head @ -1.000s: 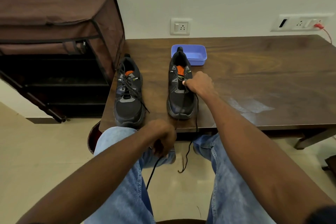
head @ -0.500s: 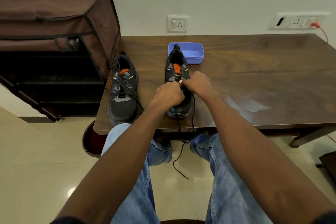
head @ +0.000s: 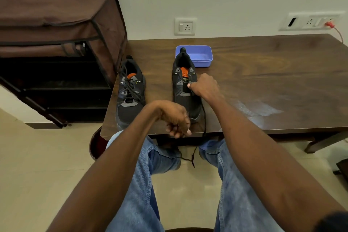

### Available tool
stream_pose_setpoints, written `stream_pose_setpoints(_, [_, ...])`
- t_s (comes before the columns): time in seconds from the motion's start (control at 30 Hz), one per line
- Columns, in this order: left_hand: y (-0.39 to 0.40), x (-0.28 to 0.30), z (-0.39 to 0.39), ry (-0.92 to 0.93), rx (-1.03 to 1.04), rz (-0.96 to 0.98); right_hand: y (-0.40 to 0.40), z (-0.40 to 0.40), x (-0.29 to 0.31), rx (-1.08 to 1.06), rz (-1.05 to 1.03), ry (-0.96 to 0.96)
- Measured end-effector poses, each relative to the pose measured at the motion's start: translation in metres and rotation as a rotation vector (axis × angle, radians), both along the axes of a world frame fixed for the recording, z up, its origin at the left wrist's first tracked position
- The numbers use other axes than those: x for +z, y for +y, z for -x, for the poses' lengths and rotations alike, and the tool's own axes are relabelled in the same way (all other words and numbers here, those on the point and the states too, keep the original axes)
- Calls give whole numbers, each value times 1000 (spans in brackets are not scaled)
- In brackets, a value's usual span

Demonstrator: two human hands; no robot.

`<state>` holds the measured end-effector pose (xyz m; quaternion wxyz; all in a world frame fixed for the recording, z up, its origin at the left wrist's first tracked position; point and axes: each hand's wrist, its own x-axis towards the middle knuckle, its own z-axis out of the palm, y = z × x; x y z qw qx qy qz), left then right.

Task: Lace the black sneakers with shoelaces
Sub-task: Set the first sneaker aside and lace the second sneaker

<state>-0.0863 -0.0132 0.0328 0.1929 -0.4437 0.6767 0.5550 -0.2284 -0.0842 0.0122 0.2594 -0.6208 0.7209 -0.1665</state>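
Right hand (head: 204, 86) pinches the shoelace (head: 204, 118) at the unlaced sneaker (head: 185, 88), mid-surface; left hand (head: 176, 118), fingers curled, grips the lace's other end at the near edge

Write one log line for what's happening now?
left shoe: laced | right shoe: being laced | right hand: pinching lace at eyelets | left hand: pulling lace
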Motion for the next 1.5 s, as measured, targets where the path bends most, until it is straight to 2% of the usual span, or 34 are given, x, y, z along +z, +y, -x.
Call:
stream_pose_setpoints(0.2, [9,0,6,-84,-246,-184,1,1,2,1,3,-15])
stream_pose_setpoints(0.3, [11,-1,8,-111,-213,-185,0,2,1,1,-15,-14])
stream_pose_setpoints(0.43, [-1,-4,-2,-251,75,103,-1,3,-2,11,-10,-15])
stream_pose_setpoints(0.53, [-13,-10,-1,-102,445,345,-3,5,-4,33,0,-18])
stream_pose_setpoints(0.6, [-18,-11,3,-19,611,516,-4,6,-5,52,5,-5])
stream_pose_setpoints(0.67, [-20,-15,7,-20,659,636,-5,6,-6,69,2,9])
stream_pose_setpoints(0.73, [-23,-19,11,-76,647,676,-5,6,-7,78,-2,5])
stream_pose_setpoints(0.9, [-27,-20,19,-97,633,626,-7,6,-10,81,-8,2])
stream_pose_setpoints(1.03, [-24,-22,22,-116,588,697,-8,4,-11,75,-13,22])
stream_pose_setpoints(1.17, [-24,-17,23,-73,551,675,-8,3,-9,69,-30,23])
stream_pose_setpoints(1.5, [-23,-8,15,43,540,381,-10,4,-10,56,-29,10])
